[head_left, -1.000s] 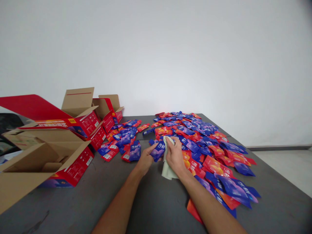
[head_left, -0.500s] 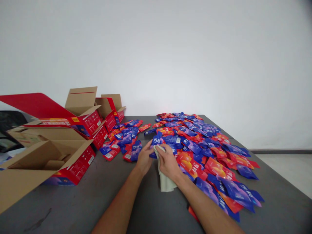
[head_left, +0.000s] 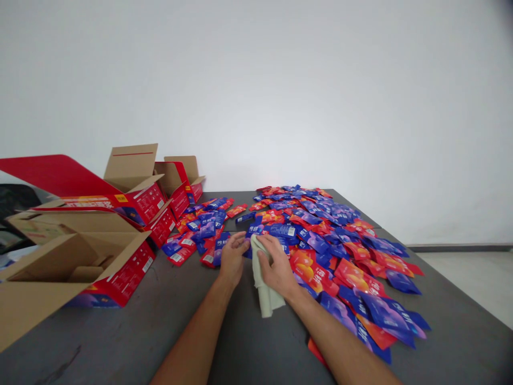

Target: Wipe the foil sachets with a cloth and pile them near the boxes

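Observation:
Near the middle of the table, my right hand (head_left: 276, 266) is closed on a pale cloth (head_left: 264, 291), which hangs down towards me. The upper part of the cloth lies against a blue packet (head_left: 253, 231). My left hand (head_left: 234, 258) is at the packet's left side with its fingers bent; its fingertips are close to the packet's edge, and whether they pinch it is too small to tell. Red and blue packets (head_left: 316, 272) are heaped just right of my right hand. A smaller group of packets (head_left: 207, 229) lies beyond my left hand.
Open red cardboard boxes (head_left: 132, 272) with brown flaps stand along the left side of the dark table (head_left: 160, 331). The large packet heap reaches from the far edge to the near right. A white wall (head_left: 280, 96) rises behind.
My left hand has shifted slightly left, apart from my right hand, and its fingers have loosened. The cloth's upper end now covers more of the packet, and its lower end has swung a little left.

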`<state>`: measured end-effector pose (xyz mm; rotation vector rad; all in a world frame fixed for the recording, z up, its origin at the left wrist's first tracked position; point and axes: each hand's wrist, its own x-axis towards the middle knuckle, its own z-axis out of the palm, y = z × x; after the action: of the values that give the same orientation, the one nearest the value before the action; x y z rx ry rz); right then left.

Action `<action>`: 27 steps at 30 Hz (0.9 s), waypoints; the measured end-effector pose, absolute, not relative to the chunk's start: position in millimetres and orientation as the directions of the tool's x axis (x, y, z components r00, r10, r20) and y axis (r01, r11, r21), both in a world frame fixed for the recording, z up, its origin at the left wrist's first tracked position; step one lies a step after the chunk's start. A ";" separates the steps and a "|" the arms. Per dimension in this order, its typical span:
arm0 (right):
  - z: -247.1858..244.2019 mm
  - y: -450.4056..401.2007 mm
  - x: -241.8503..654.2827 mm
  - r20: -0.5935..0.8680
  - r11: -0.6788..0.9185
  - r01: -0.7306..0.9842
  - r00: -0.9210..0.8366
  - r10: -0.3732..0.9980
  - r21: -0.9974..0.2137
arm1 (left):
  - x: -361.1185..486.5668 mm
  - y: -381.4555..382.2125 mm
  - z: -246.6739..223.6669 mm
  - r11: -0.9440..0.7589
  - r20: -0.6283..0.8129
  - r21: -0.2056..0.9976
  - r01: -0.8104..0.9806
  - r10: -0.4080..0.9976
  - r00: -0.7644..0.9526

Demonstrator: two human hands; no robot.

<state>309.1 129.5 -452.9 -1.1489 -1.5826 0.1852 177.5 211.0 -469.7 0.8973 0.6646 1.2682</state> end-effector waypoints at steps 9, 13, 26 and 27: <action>-452.4 129.4 307.1 0.691 0.526 0.601 0.062 0.720 -0.601 | 194.4 198.0 -466.2 0.138 0.083 0.817 -0.560 0.933 0.351; -458.5 129.4 305.8 0.662 0.495 0.662 0.002 0.750 -0.563 | 190.7 194.5 -457.8 0.203 0.050 0.748 -0.632 0.932 0.358; -465.2 135.6 317.2 0.644 0.306 0.771 0.171 0.745 -0.559 | 188.5 188.4 -451.5 0.131 0.100 0.855 -0.501 0.908 0.408; -464.0 134.3 316.1 0.645 0.329 0.770 0.137 0.752 -0.547 | 188.6 188.7 -451.8 0.125 0.096 0.859 -0.497 0.914 0.395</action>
<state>316.1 134.3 -464.0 -1.4115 -1.6005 -0.0221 188.6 188.7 -451.8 0.9709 0.5272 1.0998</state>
